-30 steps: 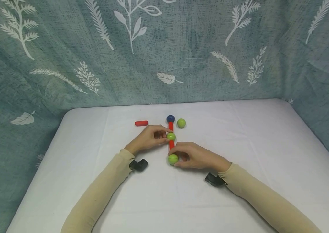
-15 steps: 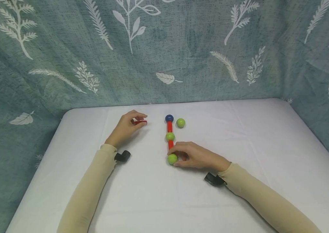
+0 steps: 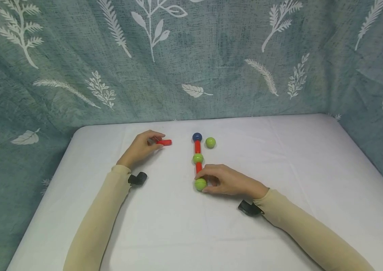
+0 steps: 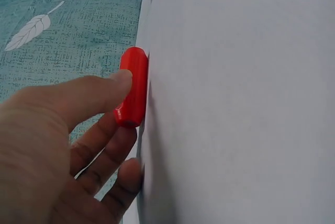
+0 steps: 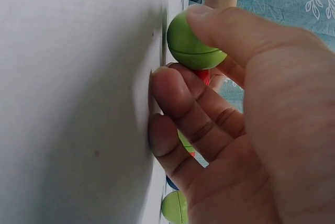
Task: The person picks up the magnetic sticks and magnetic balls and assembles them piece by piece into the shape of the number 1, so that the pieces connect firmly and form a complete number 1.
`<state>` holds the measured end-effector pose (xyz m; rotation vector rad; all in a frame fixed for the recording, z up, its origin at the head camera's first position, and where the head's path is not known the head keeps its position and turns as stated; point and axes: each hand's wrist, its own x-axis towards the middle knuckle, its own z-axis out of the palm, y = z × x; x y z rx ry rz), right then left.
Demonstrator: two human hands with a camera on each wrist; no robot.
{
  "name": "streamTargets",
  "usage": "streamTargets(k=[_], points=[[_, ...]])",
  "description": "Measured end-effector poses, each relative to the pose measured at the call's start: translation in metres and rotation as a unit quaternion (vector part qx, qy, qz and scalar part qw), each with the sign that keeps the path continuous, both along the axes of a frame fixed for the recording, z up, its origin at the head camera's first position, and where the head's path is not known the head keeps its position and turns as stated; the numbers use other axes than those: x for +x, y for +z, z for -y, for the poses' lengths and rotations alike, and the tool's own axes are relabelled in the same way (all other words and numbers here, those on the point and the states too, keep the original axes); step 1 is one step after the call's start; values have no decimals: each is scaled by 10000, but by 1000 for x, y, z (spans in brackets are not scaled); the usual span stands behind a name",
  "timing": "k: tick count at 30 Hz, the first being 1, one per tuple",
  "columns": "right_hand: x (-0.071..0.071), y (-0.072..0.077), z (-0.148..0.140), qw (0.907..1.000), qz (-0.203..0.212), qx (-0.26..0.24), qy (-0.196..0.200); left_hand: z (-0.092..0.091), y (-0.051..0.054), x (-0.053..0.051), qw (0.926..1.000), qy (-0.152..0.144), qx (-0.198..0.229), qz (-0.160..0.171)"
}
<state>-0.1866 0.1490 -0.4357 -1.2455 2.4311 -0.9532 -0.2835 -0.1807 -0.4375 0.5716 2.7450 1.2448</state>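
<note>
In the head view my left hand (image 3: 141,146) pinches a short red rod (image 3: 165,142) by its left end; the left wrist view shows the thumb across that red rod (image 4: 134,85), fingers behind it. My right hand (image 3: 229,181) holds a green ball (image 3: 200,184) at the near end of a chain, thumb on the ball (image 5: 189,43). Away from me the chain runs through a red rod (image 3: 199,167), a middle green ball (image 3: 197,158) and another red rod (image 3: 197,147) to a blue ball (image 3: 197,137). The right fingers hide part of the nearer rod.
One loose green ball (image 3: 210,142) lies right of the blue ball. Everything is on a white-covered table (image 3: 164,226), and a teal leaf-patterned cloth (image 3: 211,75) hangs behind it. Black wrist cameras sit at the left cuff (image 3: 138,178) and right cuff (image 3: 249,208).
My left hand has left the middle green ball, moved leftward to the loose red rod, and taken its end, drawing back slightly. My right hand stays at the near green ball.
</note>
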Motion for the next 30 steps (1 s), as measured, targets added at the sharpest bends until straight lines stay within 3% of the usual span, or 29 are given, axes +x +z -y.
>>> streamTargets(k=[12, 18, 24, 30], points=[[-1, -1, 2, 10000, -5, -20, 35, 1, -7, -4, 9998, 152, 93, 57], [-1, -1, 2, 10000, -29, 56, -16, 5, -14, -4, 9980, 148, 607, -16], [-1, 0, 1, 10000, -44, 55, -23, 6, -15, -2, 9882, -41, 1491, 338], [-1, 1, 0, 10000, -17, 56, -77, -1, -14, 3, 9724, -316, 2167, 807]])
